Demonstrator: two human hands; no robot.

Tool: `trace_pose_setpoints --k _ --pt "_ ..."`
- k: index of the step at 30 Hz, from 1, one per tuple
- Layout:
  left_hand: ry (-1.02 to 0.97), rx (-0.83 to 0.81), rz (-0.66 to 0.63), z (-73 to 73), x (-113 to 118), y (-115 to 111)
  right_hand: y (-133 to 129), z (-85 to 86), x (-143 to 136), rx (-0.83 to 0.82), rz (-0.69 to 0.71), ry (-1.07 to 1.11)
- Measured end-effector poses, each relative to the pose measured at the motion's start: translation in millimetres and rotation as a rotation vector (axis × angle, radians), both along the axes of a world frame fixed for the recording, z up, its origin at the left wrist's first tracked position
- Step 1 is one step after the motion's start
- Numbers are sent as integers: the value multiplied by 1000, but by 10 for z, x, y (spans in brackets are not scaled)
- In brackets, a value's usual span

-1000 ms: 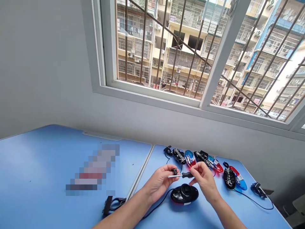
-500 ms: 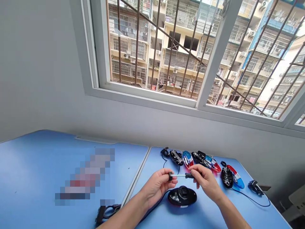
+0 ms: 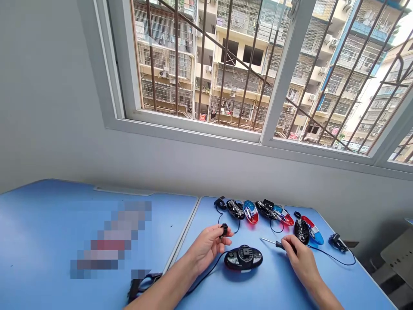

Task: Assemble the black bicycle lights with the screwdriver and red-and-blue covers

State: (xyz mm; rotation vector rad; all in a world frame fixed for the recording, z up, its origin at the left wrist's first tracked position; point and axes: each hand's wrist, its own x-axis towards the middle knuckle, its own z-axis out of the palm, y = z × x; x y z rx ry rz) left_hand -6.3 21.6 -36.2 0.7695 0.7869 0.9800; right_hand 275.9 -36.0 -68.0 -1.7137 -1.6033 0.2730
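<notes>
Between the thumb and fingers of my left hand (image 3: 208,245) is a small black plastic part (image 3: 223,230), held up above the table. My right hand (image 3: 300,260) grips a screwdriver (image 3: 279,244) by its black handle, its metal shaft pointing left and apart from the small part. On the table between my hands lies a black oval unit (image 3: 243,258) with a round mount on its upper face and a cable running off to the left. What sits inside the small black part cannot be made out.
Several opened oval lamps stand along the back, among them a black base (image 3: 235,209) and a red-and-blue cover (image 3: 251,212). A cabled black clamp (image 3: 337,243) lies far right. A black bracket-like piece (image 3: 142,284) is beside my left forearm. A seam (image 3: 185,228) divides the tabletops.
The screwdriver has come away from the small black part, moving right and slightly down with my right hand. My left hand still holds the part, now turned and slightly higher.
</notes>
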Motion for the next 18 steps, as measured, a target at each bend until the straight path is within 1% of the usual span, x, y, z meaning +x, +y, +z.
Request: trace_pose_setpoints --k 4,8,14,18 --pt "34 -3 13 -10 -24 27 -37 -47 -57 26 14 -223" --pt "80 17 23 9 -47 31 -54 -74 -108 77 52 -366" --pt "194 81 11 37 -60 36 -76 -74 -134 75 41 -454" --pt "345 155 -7 54 -90 62 -76 -63 -139 87 43 -457"
